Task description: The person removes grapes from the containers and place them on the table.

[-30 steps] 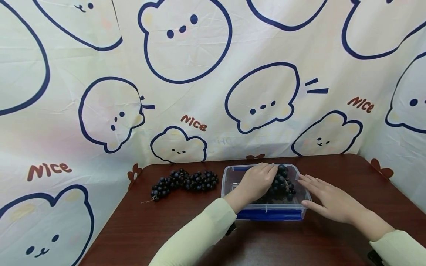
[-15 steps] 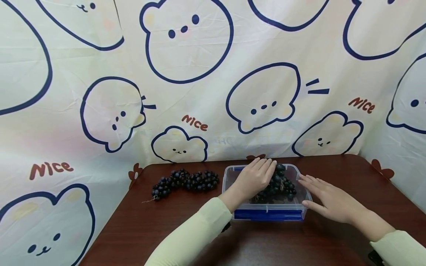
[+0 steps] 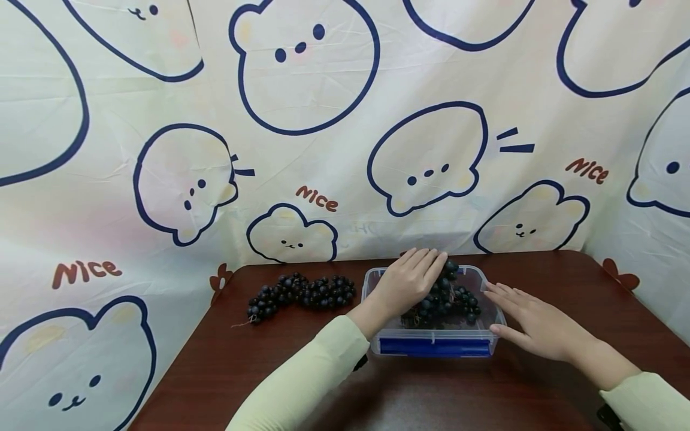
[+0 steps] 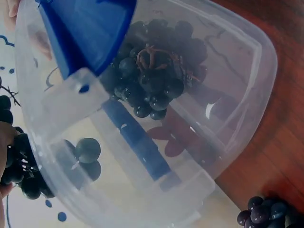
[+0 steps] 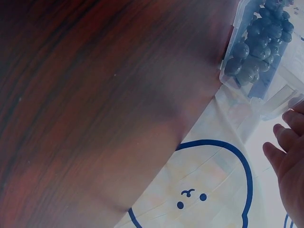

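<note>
A clear plastic container (image 3: 493,338) with blue clips stands on the table with a bunch of dark grapes (image 4: 152,80) inside. Over its left part, my left hand (image 3: 409,280) grips another grape bunch (image 4: 21,166), whose fingers' hold shows at the left edge of the left wrist view. How far that bunch has cleared the container floor is hard to tell. My right hand (image 3: 539,320) lies with extended fingers against the container's right side. In the right wrist view its fingers (image 5: 287,137) are beside the container wall.
More dark grapes (image 3: 302,293) lie on the brown table (image 3: 302,383) left of the container. A white cloth (image 3: 345,155) with cartoon bears hangs behind the table's back edge.
My left hand has risen and shifted slightly left, lifting the grapes it holds, so more of the container's grapes show. The right hand stays in place.
</note>
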